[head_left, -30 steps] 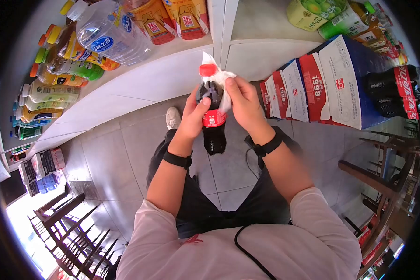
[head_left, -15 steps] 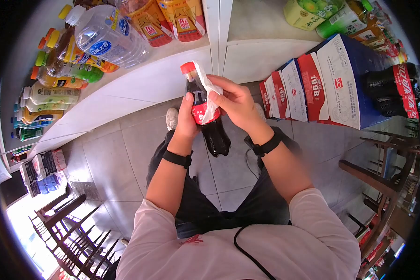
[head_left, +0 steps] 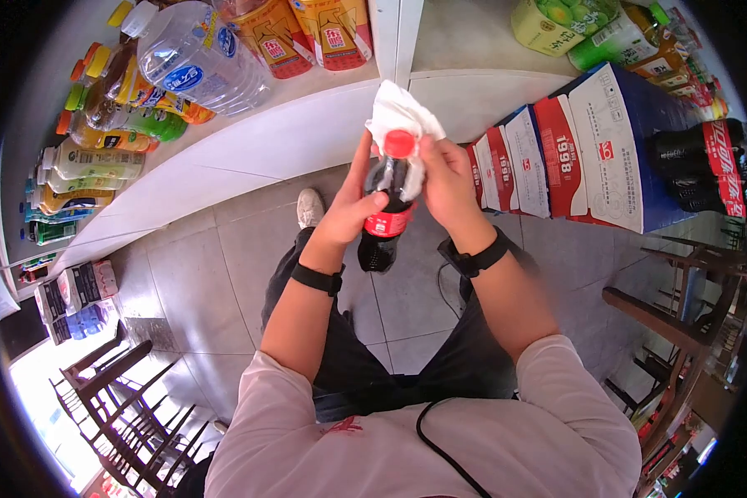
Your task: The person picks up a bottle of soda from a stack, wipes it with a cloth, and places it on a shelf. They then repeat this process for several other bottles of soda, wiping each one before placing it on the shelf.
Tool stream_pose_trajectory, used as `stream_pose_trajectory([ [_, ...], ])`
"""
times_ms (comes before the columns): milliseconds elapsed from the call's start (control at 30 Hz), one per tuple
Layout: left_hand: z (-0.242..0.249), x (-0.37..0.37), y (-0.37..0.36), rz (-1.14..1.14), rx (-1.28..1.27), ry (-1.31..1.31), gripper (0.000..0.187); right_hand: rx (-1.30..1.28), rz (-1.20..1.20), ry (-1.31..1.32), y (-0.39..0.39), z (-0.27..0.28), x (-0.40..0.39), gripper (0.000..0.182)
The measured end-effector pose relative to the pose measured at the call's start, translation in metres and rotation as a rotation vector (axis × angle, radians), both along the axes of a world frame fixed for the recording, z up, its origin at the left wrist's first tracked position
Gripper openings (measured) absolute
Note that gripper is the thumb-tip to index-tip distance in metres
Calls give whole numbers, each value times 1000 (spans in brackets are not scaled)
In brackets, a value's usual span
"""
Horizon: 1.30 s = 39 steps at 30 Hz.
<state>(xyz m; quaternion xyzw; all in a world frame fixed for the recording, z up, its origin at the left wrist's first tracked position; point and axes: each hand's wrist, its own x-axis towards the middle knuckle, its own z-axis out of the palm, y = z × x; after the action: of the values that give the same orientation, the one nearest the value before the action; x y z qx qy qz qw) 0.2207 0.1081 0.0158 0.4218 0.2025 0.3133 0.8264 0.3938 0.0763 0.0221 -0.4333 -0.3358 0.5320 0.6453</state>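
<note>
A cola bottle (head_left: 388, 222) with a red cap and red label is held up in front of me, its capped end tilted toward the camera. My left hand (head_left: 350, 207) is wrapped round its side, with the thumb across the upper label. On the other side my right hand (head_left: 450, 178) pinches a white tissue (head_left: 402, 108) against the neck and shoulder. The tissue spreads out behind the red cap, and its lower part runs down the bottle's right side. Some of my right fingers are hidden behind the tissue and bottle.
Shelves ahead carry a large clear water bottle (head_left: 203, 62), orange drink cartons (head_left: 334, 33) and several other drinks. Stacked boxes (head_left: 589, 149) stand at the right with dark cola bottles (head_left: 697, 162) beside them. Wooden chairs (head_left: 112, 390) are at the lower left, more at the right.
The bottle has tipped so its cap points more toward the camera. The tissue has moved from the bottle's right side up behind and around the cap, with my right hand.
</note>
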Motion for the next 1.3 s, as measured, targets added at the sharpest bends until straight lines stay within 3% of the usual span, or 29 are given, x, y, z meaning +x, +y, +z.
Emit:
stream_pose_trajectory([
  [67,-13,0,0,18,22,36,105,-26,104,105,-3,30,-2,43],
  [133,8,7,-7,72,-24,57,102,-90,197,173,-5,34,0,44],
  [300,5,5,-2,41,-139,-110,100,-68,250,40,-1,32,-5,33],
  [500,-1,4,-1,25,-208,-130,92,-90,317,-94,1,28,1,34],
  [800,-1,6,1,13,-202,-118,92,-85,302,-115,1,28,4,29],
  [1000,9,9,1,53,-187,-91,90,61,105,-73,3,28,-9,27],
  [1167,2,0,4,66,-159,-78,83,-4,299,-34,0,26,-1,28],
  [1300,20,6,2,245,-240,-159,81,-18,332,-1,1,31,-5,27],
])
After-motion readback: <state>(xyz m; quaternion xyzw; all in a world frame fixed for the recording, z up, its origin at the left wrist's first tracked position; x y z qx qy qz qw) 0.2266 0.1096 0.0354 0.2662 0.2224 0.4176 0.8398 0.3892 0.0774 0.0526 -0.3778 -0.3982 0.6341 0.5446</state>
